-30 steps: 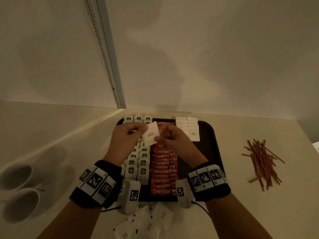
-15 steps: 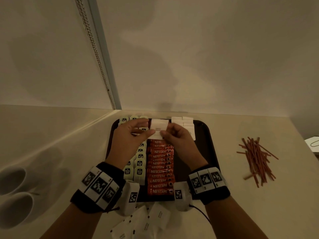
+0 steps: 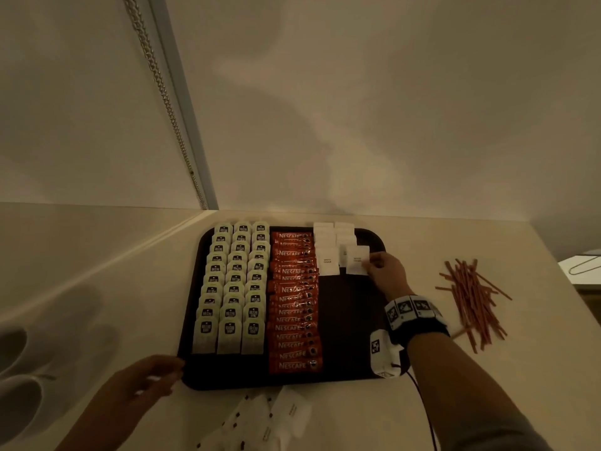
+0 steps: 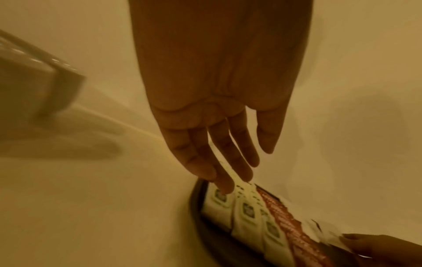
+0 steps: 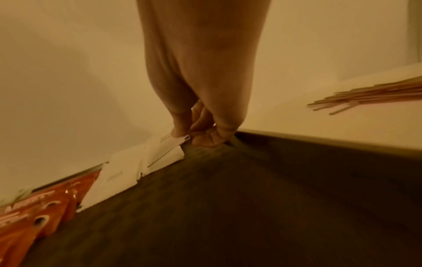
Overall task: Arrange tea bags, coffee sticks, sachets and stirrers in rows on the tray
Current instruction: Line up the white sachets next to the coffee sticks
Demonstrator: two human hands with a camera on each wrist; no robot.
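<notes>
A dark tray [image 3: 354,323] holds three rows of tea bags [image 3: 232,288] on its left, a row of orange coffee sticks [image 3: 294,304] in the middle, and two short rows of white sugar sachets [image 3: 327,245] at the far right. My right hand [image 3: 374,265] pinches a white sachet [image 3: 357,260] [image 5: 169,142] at the near end of the right sachet row. My left hand [image 3: 162,372] hovers by the tray's near left corner, fingers straight and holding nothing [image 4: 223,173]. Loose sachets [image 3: 276,418] lie on the counter in front of the tray. Stirrers [image 3: 471,297] are piled to the right.
Two white cups [image 3: 16,369] stand at the left edge of the counter. A wall with a metal chain [image 3: 162,92] rises right behind the tray. A white object [image 3: 582,271] sits at the far right edge.
Both hands held one sachet above the tray's middle. Now the right hand alone has carried it to the right sachet row, and the left hand has drawn back to the tray's near left corner.
</notes>
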